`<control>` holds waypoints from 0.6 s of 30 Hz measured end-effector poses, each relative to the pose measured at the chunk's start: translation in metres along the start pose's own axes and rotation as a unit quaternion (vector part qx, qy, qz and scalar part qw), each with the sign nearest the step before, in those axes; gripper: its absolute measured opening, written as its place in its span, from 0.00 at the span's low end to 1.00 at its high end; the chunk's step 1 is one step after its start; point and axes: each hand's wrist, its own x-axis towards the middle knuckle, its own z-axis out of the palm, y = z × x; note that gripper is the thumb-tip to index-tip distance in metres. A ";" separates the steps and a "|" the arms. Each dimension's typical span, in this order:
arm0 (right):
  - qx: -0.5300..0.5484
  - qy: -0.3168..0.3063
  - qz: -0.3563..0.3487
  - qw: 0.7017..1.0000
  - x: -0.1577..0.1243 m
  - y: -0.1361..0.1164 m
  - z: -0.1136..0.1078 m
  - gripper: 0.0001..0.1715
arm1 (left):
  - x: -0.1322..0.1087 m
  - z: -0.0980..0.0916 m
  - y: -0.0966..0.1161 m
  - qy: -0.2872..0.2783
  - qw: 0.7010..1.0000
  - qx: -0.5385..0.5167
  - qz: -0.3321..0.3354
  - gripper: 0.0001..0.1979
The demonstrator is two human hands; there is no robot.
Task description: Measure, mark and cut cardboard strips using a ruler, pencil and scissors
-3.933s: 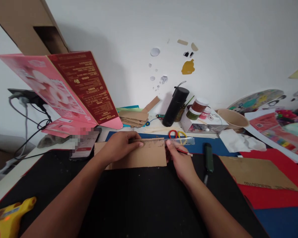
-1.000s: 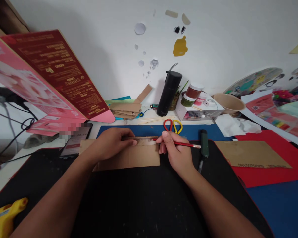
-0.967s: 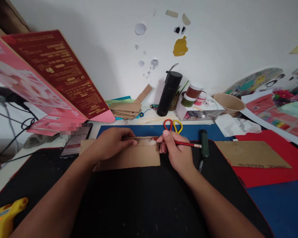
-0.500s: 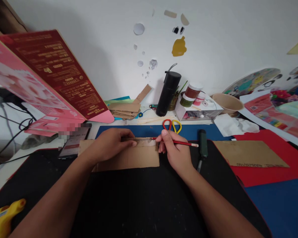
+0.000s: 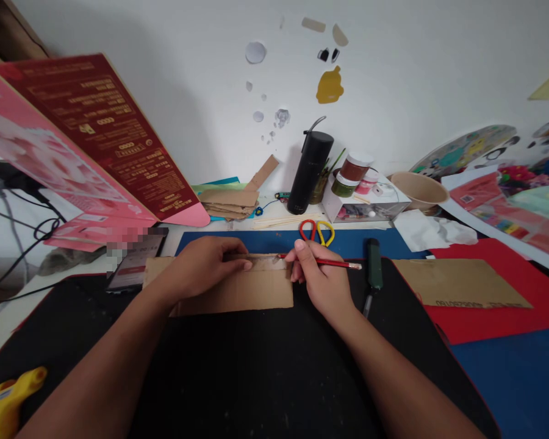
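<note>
A brown piece of cardboard (image 5: 244, 292) lies on the black mat, with a narrow strip (image 5: 268, 263) along its far edge. My left hand (image 5: 208, 262) rests over its left half, thumb and fingers closed on it near the strip. In my right hand (image 5: 322, 274) is a red pencil (image 5: 336, 262), pinched between thumb and fingers. Its tip touches or nearly touches the strip, just right of my left thumb; the eraser end points right. Part of the cardboard is hidden under my left hand.
Right of my right hand lies a dark green-handled tool (image 5: 374, 268). Scissors (image 5: 317, 231) lie behind the cardboard, a phone (image 5: 135, 262) to the left. A yellow glue gun (image 5: 9, 402) is at near left; another cardboard sheet (image 5: 462, 282) rests on red paper. A black cylinder (image 5: 310, 174) stands behind.
My right hand and the pencil have shifted slightly left, the tip moving along the strip. My left hand and the cardboard stay almost still.
</note>
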 end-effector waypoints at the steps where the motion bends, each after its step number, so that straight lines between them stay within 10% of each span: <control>1: 0.000 -0.001 -0.001 1.000 0.000 0.000 0.000 0.28 | 0.000 0.000 0.000 0.000 1.000 0.001 0.001 0.16; 18: -0.010 -0.002 0.003 1.000 0.001 0.001 -0.001 0.26 | 0.001 0.001 -0.001 0.001 1.000 -0.006 0.001 0.16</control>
